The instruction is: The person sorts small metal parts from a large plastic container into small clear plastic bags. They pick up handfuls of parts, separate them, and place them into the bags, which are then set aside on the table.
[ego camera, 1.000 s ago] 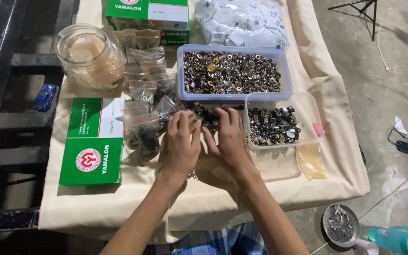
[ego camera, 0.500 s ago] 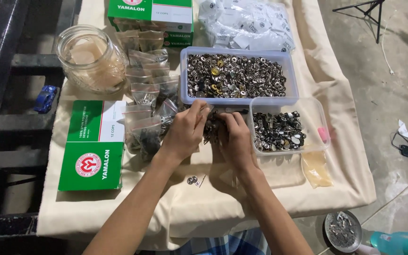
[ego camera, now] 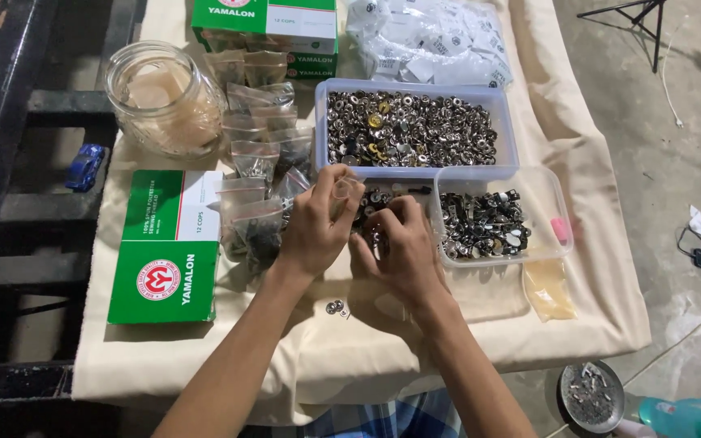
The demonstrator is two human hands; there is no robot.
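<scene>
My left hand (ego camera: 311,231) pinches a small clear plastic bag (ego camera: 342,189) at its fingertips, above a tray of dark metal fasteners (ego camera: 376,197) that is mostly hidden by both hands. Touching it on the right, my right hand (ego camera: 403,255) has its fingers curled around a few small metal fasteners (ego camera: 375,240). Two loose metal fasteners (ego camera: 336,307) lie on the cream cloth (ego camera: 480,324) just below my hands.
A large clear tub of silver fasteners (ego camera: 412,128) sits behind, a smaller tub (ego camera: 484,224) to the right. Filled small bags (ego camera: 257,170), a glass jar (ego camera: 164,99) and green boxes (ego camera: 164,247) lie left. White packets (ego camera: 432,40) are at the back.
Both hands have moved a little farther from me, onto the tray of dark fasteners. The two loose fasteners on the cloth came into view below them.
</scene>
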